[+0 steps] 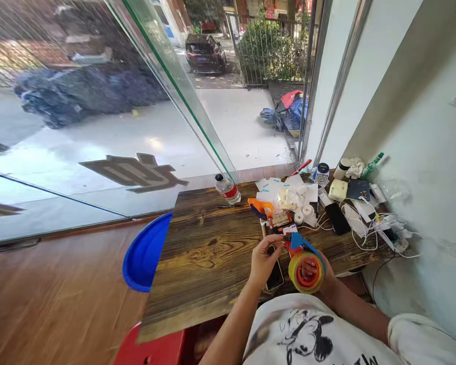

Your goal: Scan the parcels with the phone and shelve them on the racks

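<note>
In my right hand (pixel 326 274) is a blue and red tape dispenser (pixel 299 242) with a thick roll of yellowish tape (pixel 297 280) on it. Some of those fingers show through the ring of the roll. My left hand (pixel 265 259) is closed in a pinch at the dispenser's front end; what lies between thumb and fingertips is too small to make out. Below my left hand a phone (pixel 275 278) lies on the wooden table (pixel 197 268). Just beyond the hands are an orange-handled tool (pixel 262 207) and small white rolls (pixel 307 211).
A bottle with a red label (pixel 228 190) stands near the glass at the back. White papers (pixel 269 187), a black phone (pixel 337 219), cables and a power strip (pixel 387 238) crowd the right side. A blue basin (pixel 142 258) and a red stool (pixel 152 347) are on the left.
</note>
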`<move>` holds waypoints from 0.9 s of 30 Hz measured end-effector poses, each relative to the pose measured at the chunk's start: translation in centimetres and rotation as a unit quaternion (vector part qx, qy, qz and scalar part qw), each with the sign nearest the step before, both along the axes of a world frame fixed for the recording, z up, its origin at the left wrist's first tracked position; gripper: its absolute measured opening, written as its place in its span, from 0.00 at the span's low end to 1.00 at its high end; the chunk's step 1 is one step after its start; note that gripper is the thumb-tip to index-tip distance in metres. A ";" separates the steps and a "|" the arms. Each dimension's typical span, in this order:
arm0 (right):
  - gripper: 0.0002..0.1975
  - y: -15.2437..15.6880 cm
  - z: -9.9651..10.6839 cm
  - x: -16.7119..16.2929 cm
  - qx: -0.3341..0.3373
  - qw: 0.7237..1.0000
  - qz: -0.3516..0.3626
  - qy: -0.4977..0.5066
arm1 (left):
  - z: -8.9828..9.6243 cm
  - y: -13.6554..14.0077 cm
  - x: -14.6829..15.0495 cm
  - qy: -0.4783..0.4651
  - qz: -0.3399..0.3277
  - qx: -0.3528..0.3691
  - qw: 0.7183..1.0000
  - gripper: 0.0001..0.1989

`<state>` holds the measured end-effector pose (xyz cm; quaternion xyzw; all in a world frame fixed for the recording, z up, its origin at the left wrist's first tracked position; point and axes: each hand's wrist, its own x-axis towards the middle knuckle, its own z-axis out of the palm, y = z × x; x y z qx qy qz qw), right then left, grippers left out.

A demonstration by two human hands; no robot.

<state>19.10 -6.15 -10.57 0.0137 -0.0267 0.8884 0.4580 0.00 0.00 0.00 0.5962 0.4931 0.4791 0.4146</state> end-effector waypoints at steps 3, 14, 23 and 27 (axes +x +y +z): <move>0.22 0.1 -0.2 -0.5 -0.003 1.000 0.009 -0.004 | 0.0 0.0 -0.2 0.004 0.006 0.004 1.000 0.06; 0.21 0.2 0.8 -0.6 -0.075 0.996 0.033 -0.032 | 2.6 0.6 -0.3 -0.039 -0.078 -0.011 0.996 0.06; 0.20 -0.1 1.1 -0.7 -0.119 0.989 0.068 -0.061 | 6.7 2.6 -2.8 0.030 -0.253 -0.056 0.965 0.08; 0.20 0.2 1.0 -0.9 -0.120 0.985 0.089 -0.084 | 8.0 3.2 -4.0 0.118 -0.312 -0.038 0.942 0.13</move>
